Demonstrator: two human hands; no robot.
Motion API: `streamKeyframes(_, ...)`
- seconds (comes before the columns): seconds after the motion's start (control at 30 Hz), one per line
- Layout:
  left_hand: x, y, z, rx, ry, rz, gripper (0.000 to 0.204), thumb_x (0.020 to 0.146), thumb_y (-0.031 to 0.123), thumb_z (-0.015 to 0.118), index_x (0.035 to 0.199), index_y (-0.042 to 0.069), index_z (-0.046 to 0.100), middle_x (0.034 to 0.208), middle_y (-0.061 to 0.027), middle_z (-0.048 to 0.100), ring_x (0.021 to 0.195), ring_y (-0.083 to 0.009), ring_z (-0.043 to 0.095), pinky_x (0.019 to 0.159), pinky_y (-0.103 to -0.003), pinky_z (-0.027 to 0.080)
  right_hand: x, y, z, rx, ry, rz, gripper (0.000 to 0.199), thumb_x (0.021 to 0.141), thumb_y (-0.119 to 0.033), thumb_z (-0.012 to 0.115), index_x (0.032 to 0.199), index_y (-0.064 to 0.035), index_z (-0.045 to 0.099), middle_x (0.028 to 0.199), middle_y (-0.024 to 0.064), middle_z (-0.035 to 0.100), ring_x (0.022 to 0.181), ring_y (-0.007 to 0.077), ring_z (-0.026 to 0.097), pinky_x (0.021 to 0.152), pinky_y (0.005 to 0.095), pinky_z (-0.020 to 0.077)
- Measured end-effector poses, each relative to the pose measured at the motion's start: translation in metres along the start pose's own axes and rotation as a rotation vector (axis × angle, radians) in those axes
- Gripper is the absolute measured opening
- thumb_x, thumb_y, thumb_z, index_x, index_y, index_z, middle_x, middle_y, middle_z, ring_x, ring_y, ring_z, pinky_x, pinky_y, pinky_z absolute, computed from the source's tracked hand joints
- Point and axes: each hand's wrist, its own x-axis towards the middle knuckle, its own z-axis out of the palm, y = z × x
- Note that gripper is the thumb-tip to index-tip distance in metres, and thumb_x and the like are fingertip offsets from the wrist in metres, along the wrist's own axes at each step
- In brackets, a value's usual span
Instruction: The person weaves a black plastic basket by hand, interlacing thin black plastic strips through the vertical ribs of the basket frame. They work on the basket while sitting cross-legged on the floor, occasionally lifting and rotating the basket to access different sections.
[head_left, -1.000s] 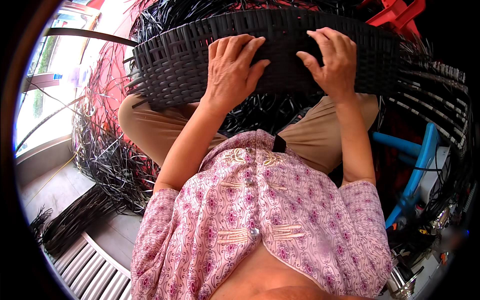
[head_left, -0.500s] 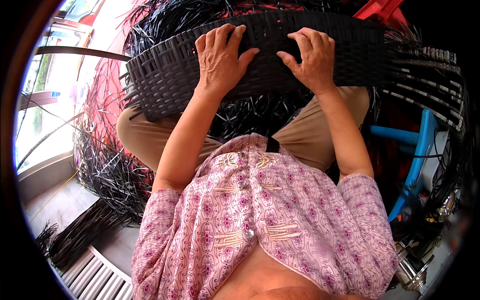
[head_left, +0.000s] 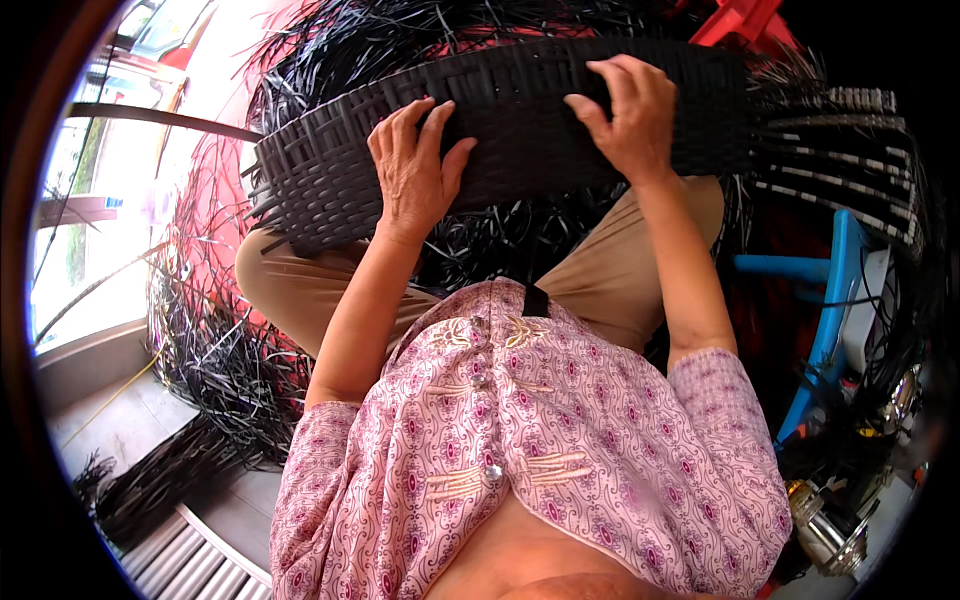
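Note:
A long black woven panel [head_left: 500, 150] of flat strips lies across my crossed legs, its far edge gently curved. Over its left part is my left hand [head_left: 412, 170], fingers bent and spread, with the thumb apart. My right hand [head_left: 637, 118] rests on the right part, its fingertips near the far edge and its thumb held away from them. Both hands touch or hover just above the weave, and neither grips a strip that I can see. Loose strip ends [head_left: 840, 160] fan out from the panel's right end.
Heaps of loose black strips [head_left: 345, 60] lie beyond the panel, and more [head_left: 235, 350] at my left. A red plastic piece [head_left: 745, 25] stands at the far right. To my right are a blue plastic stool [head_left: 840, 290] and a shiny metal vessel [head_left: 830, 530]. A white slatted rack [head_left: 195, 560] lies lower left.
My left hand has moved nearer to me and a little left, down from the panel's far edge. The right hand has shifted only slightly. The far edge sits a bit lower in view.

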Motion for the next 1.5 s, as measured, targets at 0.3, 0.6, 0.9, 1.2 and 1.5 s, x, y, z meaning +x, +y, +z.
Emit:
streamKeyframes(0.3,-0.013,-0.037,-0.003,0.260,0.036,-0.133,0.050,0.090,0.041,0.066,0.128,0.008,0.057,0.125,-0.0080,0.054,0.117,-0.0291,0.048,0.100,-0.045,0.032,-0.012,0.031,-0.005,-0.217,0.015,0.046,0.038,0.088,-0.045,0.065,0.112,-0.0152,0.065,0.108,0.0024,0.061,0.105,0.0253,0.056,0.091,0.0419,0.0391)
streamKeyframes(0.6,-0.016,-0.088,-0.036,-0.037,0.266,-0.334,0.062,0.091,0.042,0.066,0.139,0.005,0.050,0.132,-0.0201,0.052,0.124,-0.0372,0.046,0.107,-0.047,0.033,-0.019,0.110,-0.039,-0.256,0.285,0.250,0.046,0.090,-0.045,0.063,0.119,-0.0080,0.062,0.121,0.0147,0.062,0.112,0.0351,0.057,0.096,0.0465,0.0418)
streamKeyframes(0.9,-0.042,-0.169,-0.038,-0.096,0.150,-1.052,0.090,0.087,0.071,0.053,0.120,-0.014,0.056,0.111,-0.0283,0.064,0.101,-0.0407,0.061,0.095,-0.044,0.043,-0.069,0.197,-0.053,0.155,0.084,0.957,0.057,0.093,-0.052,0.054,0.115,-0.0008,0.067,0.117,0.0214,0.067,0.112,0.0333,0.062,0.098,0.0406,0.0438)
streamKeyframes(1.2,-0.018,-0.351,-0.062,-0.191,-0.210,-0.889,0.080,0.087,0.063,0.061,0.120,-0.010,0.062,0.114,-0.0254,0.066,0.094,-0.0328,0.065,0.086,-0.043,0.050,-0.054,0.086,-0.046,0.760,0.310,1.289,0.041,0.090,-0.029,0.064,0.118,0.0015,0.066,0.113,0.0125,0.067,0.107,0.0227,0.060,0.096,0.0346,0.0442)
streamKeyframes(1.5,0.059,0.062,0.002,-0.264,-0.152,0.122,0.032,0.092,0.023,0.067,0.117,0.003,0.066,0.120,-0.0148,0.063,0.115,-0.0308,0.057,0.099,-0.043,0.043,-0.097,0.035,-0.041,0.730,0.488,1.265,0.031,0.089,-0.031,0.064,0.098,-0.0015,0.068,0.091,0.0097,0.070,0.086,0.0214,0.064,0.082,0.0332,0.0492)
